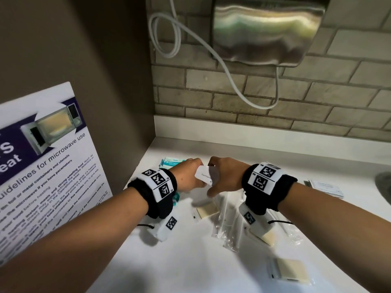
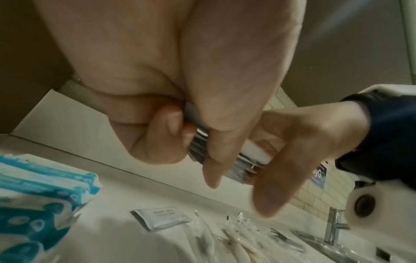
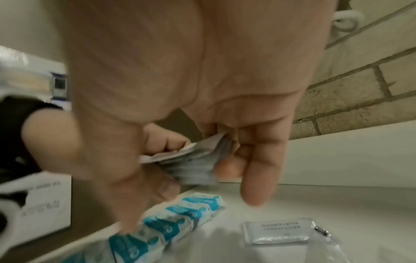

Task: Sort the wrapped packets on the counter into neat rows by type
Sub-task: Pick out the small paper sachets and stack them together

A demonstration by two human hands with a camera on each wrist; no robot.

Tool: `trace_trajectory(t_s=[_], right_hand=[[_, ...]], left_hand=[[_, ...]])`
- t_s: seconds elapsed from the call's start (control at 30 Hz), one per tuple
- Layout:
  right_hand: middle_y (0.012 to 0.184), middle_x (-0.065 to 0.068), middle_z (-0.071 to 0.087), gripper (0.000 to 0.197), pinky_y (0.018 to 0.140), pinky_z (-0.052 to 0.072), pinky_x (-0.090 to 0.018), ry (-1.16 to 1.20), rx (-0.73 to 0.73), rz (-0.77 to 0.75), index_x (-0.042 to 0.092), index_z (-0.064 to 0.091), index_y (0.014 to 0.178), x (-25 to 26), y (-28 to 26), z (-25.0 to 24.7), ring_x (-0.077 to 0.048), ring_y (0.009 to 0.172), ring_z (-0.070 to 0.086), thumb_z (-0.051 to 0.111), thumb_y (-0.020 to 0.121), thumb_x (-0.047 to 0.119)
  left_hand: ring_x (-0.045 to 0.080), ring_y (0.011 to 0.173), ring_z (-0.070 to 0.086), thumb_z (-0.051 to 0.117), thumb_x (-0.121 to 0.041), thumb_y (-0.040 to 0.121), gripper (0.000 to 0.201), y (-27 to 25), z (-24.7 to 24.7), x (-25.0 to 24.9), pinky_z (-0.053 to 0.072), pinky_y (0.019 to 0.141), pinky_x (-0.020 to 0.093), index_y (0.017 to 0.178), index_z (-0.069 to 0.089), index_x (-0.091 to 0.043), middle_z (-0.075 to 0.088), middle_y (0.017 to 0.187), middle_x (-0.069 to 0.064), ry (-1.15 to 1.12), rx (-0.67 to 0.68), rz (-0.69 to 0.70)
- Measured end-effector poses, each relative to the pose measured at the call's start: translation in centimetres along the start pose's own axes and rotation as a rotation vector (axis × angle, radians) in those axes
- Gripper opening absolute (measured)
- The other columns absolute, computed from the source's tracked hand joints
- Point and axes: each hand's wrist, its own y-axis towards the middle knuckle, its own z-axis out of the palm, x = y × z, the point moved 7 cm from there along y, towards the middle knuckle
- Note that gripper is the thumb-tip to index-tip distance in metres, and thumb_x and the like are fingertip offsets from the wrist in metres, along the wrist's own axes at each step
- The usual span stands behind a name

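1. Both hands meet above the middle of the white worktop [image 1: 275, 166], sharing a small stack of white sachets [image 1: 204, 176]; the top one carries print starting "tooth".
2. Left hand [image 1: 188, 174] has thumb and curled fingers [image 2: 166, 135] clamped on the stack's left end; the wrist view shows the thumb pressed along its edge.
3. Right hand [image 1: 224, 175] pinches the right end, thumb below, fingers [image 3: 258, 160] curled over the top edge.
4. At ten o'clock from the hands, blue-and-white packets [image 1: 171, 162] lie near the back left corner of the worktop.
5. At six o'clock, clear plastic sleeves [image 1: 227, 218] holding long white items lie in a loose heap.
6. Cream soap bars in clear wrap: one [image 1: 206, 210] at six o'clock beside the sleeves, another [image 1: 289, 269] at four o'clock, well apart.
7. At three o'clock, a white shampoo sachet [image 1: 326, 187] lies flat.
8. Far left, a microwave-use poster [image 1: 42, 166] leans on the side wall; at twelve o'clock a steel hand dryer [image 1: 266, 30] hangs on the brick, its white cable [image 1: 232, 81] looping down.
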Motion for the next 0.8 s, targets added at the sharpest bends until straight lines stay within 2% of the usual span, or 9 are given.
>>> trace_trajectory(t_s=[0.07,0.1,0.27,0.37,0.43,0.5,0.6,0.73,0.8], right_hand=[[0.091,-0.002,0.061,0.041,0.062,0.045,-0.027,-0.079,-0.037,-0.017,0.012,0.054,0.105,0.2,0.4,-0.1,-0.024,0.082,0.059,0.074,0.072,0.028],[0.087,-0.002,0.059,0.033,0.059,0.042,-0.026,-0.095,-0.036,-0.018,0.012,0.056,0.101,0.2,0.6,-0.1,-0.024,0.079,0.058,0.071,0.075,0.026],[0.083,-0.003,0.062,0.022,0.058,0.042,-0.024,-0.147,0.02,-0.028,0.012,0.063,0.094,0.2,1.4,-0.1,-0.022,0.074,0.058,0.067,0.077,0.026],[0.088,-0.004,0.062,0.036,0.047,0.043,-0.023,-0.07,-0.013,-0.019,0.009,0.055,0.106,-0.2,2.1,-0.6,-0.019,0.065,0.057,0.07,0.075,0.018],[0.088,-0.003,0.059,0.046,0.046,0.045,-0.023,0.026,-0.046,-0.01,0.009,0.048,0.112,-0.8,2.4,-1.2,-0.019,0.061,0.057,0.073,0.073,0.012],[0.087,-0.005,0.062,0.048,0.047,0.049,-0.026,0.114,-0.059,-0.012,0.01,0.047,0.109,-1.4,3.0,-1.5,-0.02,0.059,0.061,0.075,0.071,0.009],[0.087,-0.005,0.068,0.047,0.05,0.051,-0.028,0.155,-0.066,-0.033,0.014,0.048,0.103,-2.0,3.9,-1.8,-0.018,0.057,0.063,0.078,0.067,0.011],[0.105,0.001,0.064,0.062,0.078,0.053,-0.032,0.13,-0.066,-0.064,0.018,0.052,0.112,-2.7,4.7,-1.8,-0.018,0.089,0.061,0.086,0.061,0.023],[0.117,0.004,0.058,0.068,0.084,0.05,-0.029,0.13,-0.043,-0.048,0.019,0.05,0.123,-3.9,5.3,-1.7,-0.016,0.097,0.057,0.084,0.064,0.025]], left_hand=[[0.018,0.093,0.057,0.068,-0.028,0.087,0.045,-0.1,-0.1,-0.1,0.047,0.073,0.028,0.126,0.047,-0.015,0.054,0.124,0.002,-0.052,0.007,-0.002],[0.018,0.094,0.057,0.07,-0.029,0.086,0.045,-0.1,-0.1,-0.2,0.047,0.074,0.028,0.124,0.048,-0.017,0.055,0.124,0.002,-0.067,0.004,0.005],[0.021,0.116,0.053,0.073,-0.035,0.082,0.069,0.3,-0.3,-0.4,0.039,0.091,0.023,0.141,0.039,-0.028,0.043,0.131,0.002,0.087,0.006,0.059],[0.021,0.113,0.054,0.072,-0.031,0.083,0.064,0.7,-1.0,-0.9,0.038,0.087,0.023,0.141,0.043,-0.03,0.051,0.121,0.005,0.133,-0.026,0.092],[0.021,0.106,0.058,0.073,-0.028,0.083,0.049,1.0,-1.7,-1.1,0.044,0.085,0.026,0.129,0.057,-0.024,0.061,0.111,0.004,0.14,-0.057,0.103],[0.021,0.098,0.062,0.073,-0.025,0.081,0.036,1.5,-2.1,-0.8,0.05,0.081,0.031,0.116,0.065,-0.02,0.066,0.104,0.003,0.158,-0.078,0.086],[0.023,0.094,0.062,0.071,-0.024,0.081,0.03,2.5,-2.0,-0.4,0.051,0.079,0.034,0.109,0.064,-0.018,0.064,0.101,0.005,0.184,-0.074,0.064],[0.023,0.096,0.06,0.068,-0.023,0.083,0.026,3.1,-2.1,0.5,0.05,0.08,0.032,0.108,0.064,-0.018,0.063,0.103,0.005,0.198,-0.079,0.055],[0.023,0.097,0.06,0.067,-0.022,0.083,0.029,3.4,-2.5,1.3,0.05,0.083,0.033,0.112,0.065,-0.018,0.063,0.105,0.004,0.203,-0.086,0.045]])
